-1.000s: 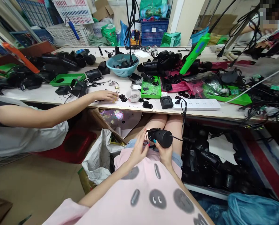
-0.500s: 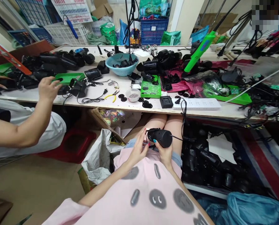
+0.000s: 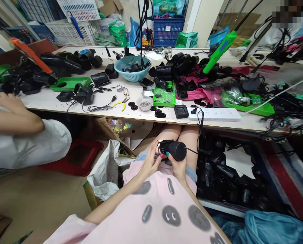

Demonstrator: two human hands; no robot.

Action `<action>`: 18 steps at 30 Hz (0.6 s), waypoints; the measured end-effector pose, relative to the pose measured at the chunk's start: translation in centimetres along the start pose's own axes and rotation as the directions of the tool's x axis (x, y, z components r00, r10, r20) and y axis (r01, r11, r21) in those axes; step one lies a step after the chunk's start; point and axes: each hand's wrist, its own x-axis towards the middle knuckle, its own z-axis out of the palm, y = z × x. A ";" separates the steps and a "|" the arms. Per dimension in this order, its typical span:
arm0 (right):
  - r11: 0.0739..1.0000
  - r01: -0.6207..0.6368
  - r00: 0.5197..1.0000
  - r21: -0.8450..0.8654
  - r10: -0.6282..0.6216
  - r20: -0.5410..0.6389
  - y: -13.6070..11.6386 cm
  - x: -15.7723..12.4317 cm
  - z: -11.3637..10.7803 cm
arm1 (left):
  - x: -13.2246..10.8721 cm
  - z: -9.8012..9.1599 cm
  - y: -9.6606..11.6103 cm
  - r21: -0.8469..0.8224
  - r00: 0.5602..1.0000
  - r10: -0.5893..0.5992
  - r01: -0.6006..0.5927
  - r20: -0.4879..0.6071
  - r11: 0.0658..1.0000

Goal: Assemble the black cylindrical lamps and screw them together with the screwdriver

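Low over my lap I hold a black rounded device point(image 3: 176, 150) with a smooth round end and a few small light marks on its side. A thin black cord point(image 3: 192, 150) runs from that end to the right and up to the bench. My left hand point(image 3: 153, 157) grips the device's left end, its fingers along the side. The thumb of my right hand point(image 3: 178, 166) lies on the near side, the other fingers under the body and mostly hidden. Above, on the bench edge, a white power strip point(image 3: 215, 114) has a black plug in it.
The bench holds yellow pliers point(image 3: 121, 104), a bowl of screws point(image 3: 144, 103), a green tray point(image 3: 164, 98) and a blue basket point(image 3: 133, 69). A green electric screwdriver point(image 3: 220, 51) hangs at right, an orange one point(image 3: 31, 55) at left. A co-worker's arm point(image 3: 16, 117) rests at far left.
The co-worker's hand has drawn back left from the green tray, and the orange screwdriver has shifted right. My hands hold the device almost unchanged, and the view has shifted slightly.
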 end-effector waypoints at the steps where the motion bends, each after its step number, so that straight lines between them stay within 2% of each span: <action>1: 1.000 -0.003 1.000 -0.003 0.003 0.001 0.0 0.1 0.0 | 0.1 -0.1 0.1 -0.011 1.000 -0.010 0.010 -0.005 1.000; 7: 0.999 -0.043 0.999 -0.028 0.043 0.015 0.3 0.6 0.4 | 0.7 -0.3 0.4 -0.081 0.996 -0.074 0.070 -0.042 0.994; 11: 0.996 -0.085 0.993 -0.039 0.088 0.081 0.7 0.7 1.1 | 1.4 0.2 -0.1 -0.182 0.984 -0.155 0.138 -0.086 0.974; 15: 0.993 -0.118 0.981 -0.026 0.121 0.151 1.2 1.4 1.6 | 2.9 0.8 -0.9 -0.419 0.943 -0.296 0.209 -0.155 0.884; 18: 0.987 -0.159 0.960 -0.022 0.160 0.230 1.7 2.4 1.8 | 4.4 0.8 -1.5 -0.489 0.916 -0.384 0.282 -0.118 0.825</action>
